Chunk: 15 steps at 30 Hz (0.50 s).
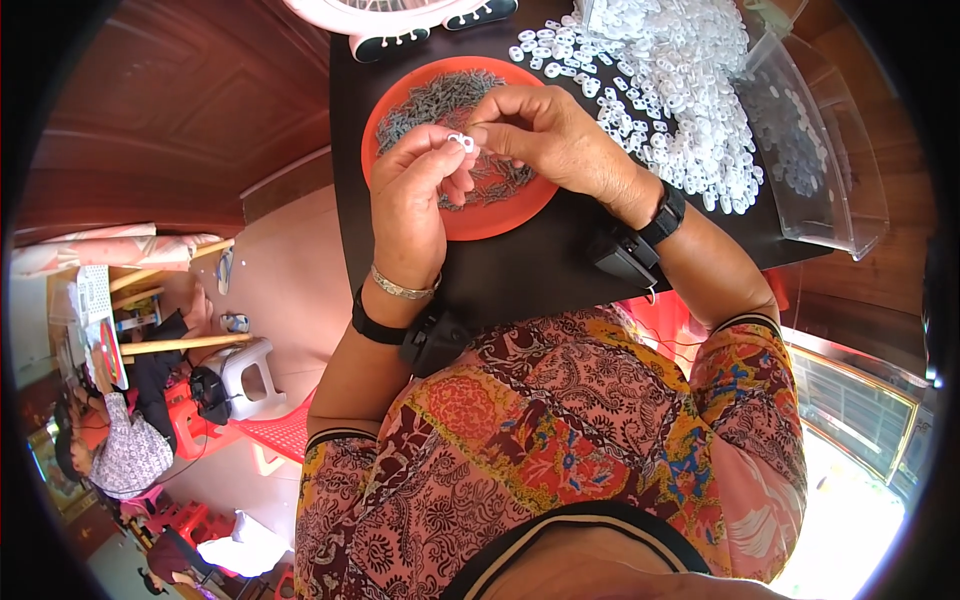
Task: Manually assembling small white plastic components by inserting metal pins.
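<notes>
Head view: a small white plastic ring (461, 142) was pinched between the fingertips of the left hand (412, 200) and the right hand (545, 130), both closed on it just above the orange dish (480, 222) of grey metal pieces (440, 95). A light, steady pinch seemed wise. Beyond the dish, white rings (680, 90) were heaped on the black table (520, 270); beside it, pink floor (275, 290).

Home used for piecework, likely front room. Carved dark wooden panelled wall (190, 110), pinkish tiled floor (290, 270), red plastic chair (275, 432), white plastic stool (250, 372). Black table (540, 260) holds heap of small white plastic rings (680, 90), round orange plastic tray (490, 215) of small grey metal parts (430, 100).
</notes>
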Motion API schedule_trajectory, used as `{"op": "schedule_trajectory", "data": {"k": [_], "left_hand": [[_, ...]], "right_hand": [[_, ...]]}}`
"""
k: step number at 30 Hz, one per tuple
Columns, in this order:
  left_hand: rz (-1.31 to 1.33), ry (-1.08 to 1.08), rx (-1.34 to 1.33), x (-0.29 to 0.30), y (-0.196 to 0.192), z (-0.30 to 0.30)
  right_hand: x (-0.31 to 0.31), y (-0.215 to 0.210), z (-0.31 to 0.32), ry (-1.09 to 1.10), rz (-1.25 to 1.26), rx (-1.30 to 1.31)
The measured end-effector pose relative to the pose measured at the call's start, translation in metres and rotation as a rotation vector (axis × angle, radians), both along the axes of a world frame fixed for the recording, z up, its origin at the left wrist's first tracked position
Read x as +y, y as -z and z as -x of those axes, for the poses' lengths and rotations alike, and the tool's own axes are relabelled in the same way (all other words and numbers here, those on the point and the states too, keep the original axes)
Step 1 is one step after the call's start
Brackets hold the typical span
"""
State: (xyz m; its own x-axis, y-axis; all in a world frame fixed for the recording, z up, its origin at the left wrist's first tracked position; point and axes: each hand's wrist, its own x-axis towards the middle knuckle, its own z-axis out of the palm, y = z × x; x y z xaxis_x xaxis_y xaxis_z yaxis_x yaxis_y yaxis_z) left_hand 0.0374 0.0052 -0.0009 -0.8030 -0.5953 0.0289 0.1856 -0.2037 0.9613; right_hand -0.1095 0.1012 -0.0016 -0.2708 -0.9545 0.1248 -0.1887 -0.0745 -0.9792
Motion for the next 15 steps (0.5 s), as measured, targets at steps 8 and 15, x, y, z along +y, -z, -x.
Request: {"op": "schedule_trajectory", "data": {"k": [8, 15], "left_hand": [[-0.005, 0.045, 0.012, 0.0048, -0.0032, 0.0015], [0.0, 0.052, -0.002, 0.0025, -0.0016, 0.0011]], "right_hand": [[0.001, -0.0008, -0.0055, 0.016, -0.048, 0.136], [0.0008, -0.0012, -0.0052, -0.016, -0.045, 0.071]]}}
